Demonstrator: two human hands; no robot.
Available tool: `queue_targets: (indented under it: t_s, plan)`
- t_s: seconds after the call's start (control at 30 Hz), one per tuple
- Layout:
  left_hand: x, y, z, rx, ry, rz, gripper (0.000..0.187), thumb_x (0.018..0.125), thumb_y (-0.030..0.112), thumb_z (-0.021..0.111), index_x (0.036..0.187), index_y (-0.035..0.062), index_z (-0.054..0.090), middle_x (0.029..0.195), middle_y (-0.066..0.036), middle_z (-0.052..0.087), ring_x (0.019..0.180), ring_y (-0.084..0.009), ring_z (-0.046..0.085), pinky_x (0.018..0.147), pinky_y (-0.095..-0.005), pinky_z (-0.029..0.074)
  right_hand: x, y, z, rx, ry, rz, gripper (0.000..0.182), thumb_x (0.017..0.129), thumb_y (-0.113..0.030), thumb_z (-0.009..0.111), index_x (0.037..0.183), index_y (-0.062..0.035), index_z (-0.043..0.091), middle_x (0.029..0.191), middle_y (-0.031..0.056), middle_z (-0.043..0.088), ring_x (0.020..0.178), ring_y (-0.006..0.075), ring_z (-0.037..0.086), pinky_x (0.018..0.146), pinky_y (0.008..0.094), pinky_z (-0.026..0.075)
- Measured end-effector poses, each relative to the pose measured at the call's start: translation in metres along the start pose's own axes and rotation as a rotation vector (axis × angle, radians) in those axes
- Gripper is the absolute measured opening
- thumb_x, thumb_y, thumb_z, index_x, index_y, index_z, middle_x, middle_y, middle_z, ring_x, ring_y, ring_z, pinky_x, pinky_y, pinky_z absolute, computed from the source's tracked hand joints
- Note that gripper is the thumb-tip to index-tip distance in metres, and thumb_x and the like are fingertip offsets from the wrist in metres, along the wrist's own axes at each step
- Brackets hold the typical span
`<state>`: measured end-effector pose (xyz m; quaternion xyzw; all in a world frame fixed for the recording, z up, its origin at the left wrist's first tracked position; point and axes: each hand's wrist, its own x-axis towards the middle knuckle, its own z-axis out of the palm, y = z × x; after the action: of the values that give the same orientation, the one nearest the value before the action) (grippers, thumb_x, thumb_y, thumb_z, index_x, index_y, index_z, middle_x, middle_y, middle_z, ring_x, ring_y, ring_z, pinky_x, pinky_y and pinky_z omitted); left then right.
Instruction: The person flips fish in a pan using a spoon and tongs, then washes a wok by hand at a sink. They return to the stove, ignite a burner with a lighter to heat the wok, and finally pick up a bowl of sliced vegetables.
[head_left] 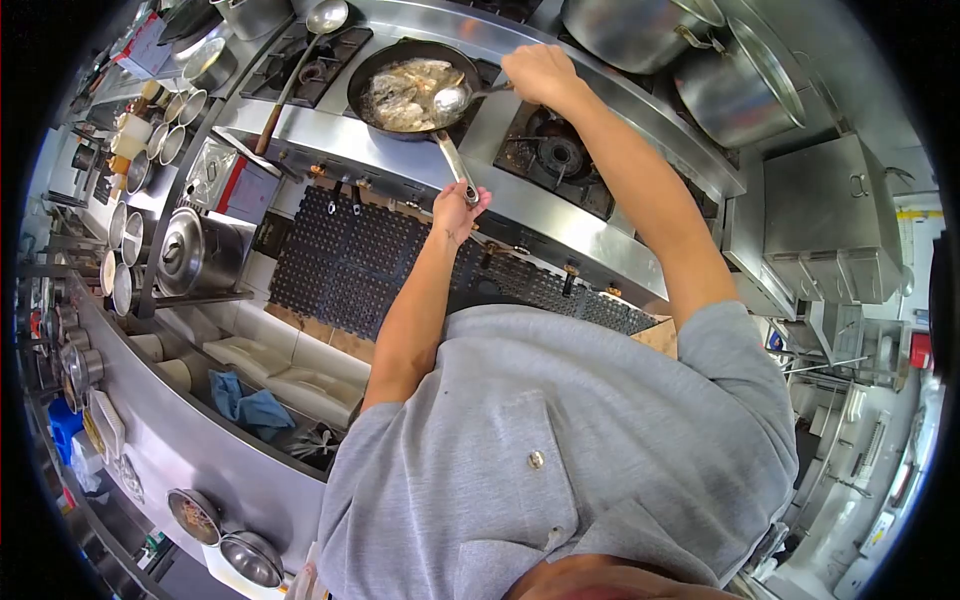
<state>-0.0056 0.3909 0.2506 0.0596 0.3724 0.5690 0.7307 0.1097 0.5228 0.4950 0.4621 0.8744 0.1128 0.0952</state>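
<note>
A dark frying pan (362, 108) sits over a burner, its metal handle (456, 165) pointing back toward me. My left hand (459, 212) is closed around the end of that handle. In the pan, pale browned chunks of food (405, 88) lie in bubbling liquid. My right hand (541, 75), above the stove to the right of the pan, grips the handle of a metal ladle (452, 101). The ladle's bowl is inside the pan, against the right side of the food.
A long-handled ladle (272, 125) lies across the stove on the left. Bare burners (560, 152) flank the pan. Large steel pots (738, 88) stand at the back right. A lidded pot (190, 250) and a steel counter (215, 440) are to my left. A rubber mat (345, 250) covers the floor.
</note>
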Motion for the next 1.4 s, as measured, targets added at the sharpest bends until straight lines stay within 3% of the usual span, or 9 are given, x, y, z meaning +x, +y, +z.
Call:
queue_targets:
  t_s: [0.07,0.17,0.53,0.63,0.73,0.83,0.93,1.07,1.4]
  plan:
    - [-0.001,0.000,0.000,-0.030,0.006,-0.032,0.020,0.096,0.017,0.043,0.101,-0.0025,0.043,0.086,-0.015,0.056,0.076,-0.0266,0.061,0.069,-0.0360,0.055,0.011,-0.001,0.001,-0.096,0.204,-0.079,0.013,0.070,-0.008,0.058,0.077,-0.0097,0.069,0.080,0.0103,0.068,0.079,0.0278,0.067,0.064,0.0388,0.053]
    - [-0.007,0.003,0.003,0.028,0.031,-0.040,0.020,0.096,0.016,0.043,0.102,-0.0034,0.045,0.091,-0.017,0.056,0.083,-0.0276,0.060,0.076,-0.0364,0.055,0.024,0.002,-0.001,-0.201,0.310,-0.175,0.011,0.071,-0.011,0.059,0.074,-0.0121,0.069,0.077,0.0088,0.068,0.076,0.0259,0.067,0.061,0.0368,0.053]
    - [-0.009,0.004,0.005,0.047,0.047,-0.029,0.021,0.096,0.016,0.044,0.103,-0.0032,0.045,0.093,-0.018,0.056,0.083,-0.0270,0.060,0.075,-0.0351,0.055,0.065,-0.003,-0.004,-0.246,0.270,-0.266,0.009,0.071,-0.012,0.061,0.074,-0.0119,0.069,0.076,0.0078,0.068,0.074,0.0244,0.067,0.060,0.0354,0.053]
    - [-0.011,0.003,0.007,0.050,0.076,-0.015,0.021,0.096,0.017,0.044,0.103,-0.0032,0.045,0.093,-0.018,0.057,0.083,-0.0266,0.060,0.075,-0.0351,0.054,0.072,-0.003,-0.002,-0.241,0.214,-0.283,0.012,0.067,-0.012,0.064,0.078,-0.0128,0.070,0.078,0.0077,0.068,0.077,0.0250,0.067,0.062,0.0375,0.053]
    - [-0.011,-0.001,0.008,0.039,0.098,0.010,0.022,0.096,0.018,0.044,0.103,-0.0033,0.045,0.092,-0.018,0.057,0.080,-0.0264,0.060,0.072,-0.0352,0.054,0.074,0.010,-0.008,-0.219,0.227,-0.286,0.013,0.058,-0.019,0.072,0.069,-0.0134,0.070,0.075,0.0123,0.067,0.075,0.0283,0.066,0.062,0.0384,0.052]
    - [-0.011,-0.003,0.010,0.031,0.126,0.037,0.023,0.096,0.019,0.045,0.103,-0.0033,0.045,0.090,-0.018,0.057,0.076,-0.0263,0.060,0.070,-0.0348,0.055,0.084,0.033,-0.005,-0.173,0.020,-0.234,0.012,0.059,-0.015,0.070,0.071,-0.0122,0.070,0.078,0.0135,0.067,0.076,0.0291,0.066,0.064,0.0391,0.052]
    - [-0.011,-0.005,0.012,0.045,0.152,0.053,0.022,0.096,0.018,0.044,0.105,-0.0021,0.045,0.091,-0.018,0.057,0.079,-0.0258,0.060,0.071,-0.0347,0.054,0.083,0.059,0.008,0.012,0.015,-0.233,0.016,0.058,-0.015,0.071,0.073,-0.0111,0.070,0.080,0.0146,0.067,0.078,0.0294,0.066,0.065,0.0386,0.052]
    - [-0.011,-0.008,0.015,0.068,0.204,0.073,0.021,0.097,0.018,0.044,0.105,-0.0008,0.045,0.092,-0.017,0.058,0.081,-0.0255,0.060,0.072,-0.0353,0.054,0.096,0.078,0.041,0.047,-0.109,-0.177,0.022,0.062,-0.013,0.067,0.083,-0.0147,0.070,0.078,0.0071,0.068,0.079,0.0257,0.066,0.065,0.0395,0.052]
    - [-0.008,-0.012,0.016,0.042,0.244,0.099,0.020,0.096,0.018,0.044,0.102,-0.0002,0.046,0.091,-0.016,0.058,0.080,-0.0260,0.060,0.071,-0.0362,0.053,0.077,0.100,0.045,0.232,-0.146,-0.118,0.031,0.056,-0.014,0.071,0.087,-0.0150,0.071,0.080,0.0067,0.067,0.080,0.0253,0.064,0.068,0.0394,0.050]
